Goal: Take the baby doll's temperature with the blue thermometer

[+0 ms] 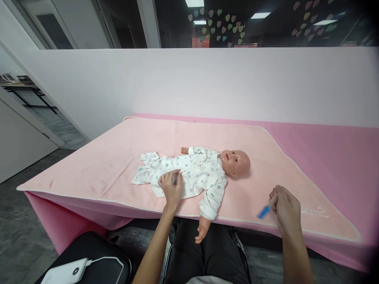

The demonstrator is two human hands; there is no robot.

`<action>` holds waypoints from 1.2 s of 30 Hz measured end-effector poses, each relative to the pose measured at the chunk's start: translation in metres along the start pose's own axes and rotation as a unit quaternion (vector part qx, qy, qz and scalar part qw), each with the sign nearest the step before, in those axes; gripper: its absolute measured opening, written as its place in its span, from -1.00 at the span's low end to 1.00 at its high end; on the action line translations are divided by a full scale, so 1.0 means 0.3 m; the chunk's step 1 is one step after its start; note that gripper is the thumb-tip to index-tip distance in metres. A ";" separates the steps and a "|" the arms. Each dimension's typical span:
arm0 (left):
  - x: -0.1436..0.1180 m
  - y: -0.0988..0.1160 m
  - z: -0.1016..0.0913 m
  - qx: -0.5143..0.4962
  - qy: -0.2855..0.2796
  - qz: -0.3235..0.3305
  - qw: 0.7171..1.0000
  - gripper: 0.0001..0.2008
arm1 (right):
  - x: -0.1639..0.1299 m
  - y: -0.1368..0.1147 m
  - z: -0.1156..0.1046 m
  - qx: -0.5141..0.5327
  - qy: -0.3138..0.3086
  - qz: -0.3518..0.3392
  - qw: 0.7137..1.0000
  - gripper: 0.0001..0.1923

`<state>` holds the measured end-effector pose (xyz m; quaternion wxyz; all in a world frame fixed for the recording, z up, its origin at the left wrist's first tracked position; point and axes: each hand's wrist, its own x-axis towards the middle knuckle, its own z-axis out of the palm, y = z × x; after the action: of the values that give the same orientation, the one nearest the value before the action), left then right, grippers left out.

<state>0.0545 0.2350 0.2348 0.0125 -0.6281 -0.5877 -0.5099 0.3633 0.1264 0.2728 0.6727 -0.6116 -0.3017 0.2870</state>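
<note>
1. Pale pink blanket (97, 165) covers a table draped in deeper pink cloth (334, 157), set against a plain white partition wall (189, 83); above the wall, dark glass carries paper heart decorations (219, 27).
2. I see the baby doll (207, 169) lying on its back on the blanket, long axis running left to right: head (237, 162) toward my right, legs toward my left. One doll arm (207, 213) hangs over the near table edge.
3. Doll clothing: a white printed romper (189, 173) covering torso and legs.
4. My left hand (171, 186) rests on the romper at the doll's midsection, fingers curled narrow around a small grey object (175, 179) that I cannot identify. This hand is the nearer one, already touching the doll.
5. My right hand (286, 205) hovers above the blanket's near edge, well apart from the doll and to the right of its head. Its fingers pinch a small blue-tipped tool (265, 212), blurred; the tip points left, toward the doll.
6. Key relation: the doll lies to the left of my right hand, with the head as its closest part.
7. Writing: faint white lettering (316, 213) on the blanket corner near my right hand, too indistinct to read.
8. Below the table: dark trousers on my lap and a white power bank with cable (68, 272) on a black bag (97, 252).
</note>
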 end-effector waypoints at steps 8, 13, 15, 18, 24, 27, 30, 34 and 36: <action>0.001 -0.001 -0.005 -0.004 -0.018 -0.002 1.000 -0.88 | 0.022 0.005 0.041 0.071 -0.107 0.115 0.985 -0.48; 0.001 0.000 -0.007 0.001 -0.027 -0.008 1.000 -0.88 | 0.029 -0.005 0.045 0.160 -0.141 0.099 0.972 -0.46; 0.001 0.002 -0.007 0.002 -0.031 -0.011 0.999 -0.87 | 0.025 -0.003 0.048 0.167 -0.142 0.110 0.969 -0.47; 0.002 0.007 -0.009 -0.003 -0.031 -0.012 0.999 -0.88 | 0.017 -0.001 0.051 0.144 -0.140 0.120 0.972 -0.48; 0.004 0.009 -0.009 -0.005 -0.028 -0.009 1.000 -0.88 | 0.010 -0.026 0.074 0.094 -0.214 0.117 0.965 -0.45; 0.003 0.007 -0.007 -0.004 -0.028 -0.010 1.000 -0.88 | -0.001 -0.036 0.106 0.042 -0.237 0.110 0.964 -0.44; 0.002 0.007 -0.007 -0.005 -0.030 -0.013 0.999 -0.87 | -0.020 -0.051 0.129 0.017 -0.249 0.104 0.963 -0.44; 0.001 0.010 -0.011 -0.005 -0.033 -0.016 0.999 -0.87 | -0.033 -0.088 0.124 -0.001 -0.181 0.038 0.983 -0.45; 0.001 0.011 -0.013 -0.005 -0.034 -0.016 0.999 -0.87 | -0.028 -0.109 0.114 -0.019 -0.162 0.012 0.987 -0.46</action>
<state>0.0545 0.2319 0.2387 -0.0188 -0.6358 -0.5949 -0.4914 0.3326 0.1393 0.3074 0.5998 -0.5730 -0.4047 0.3849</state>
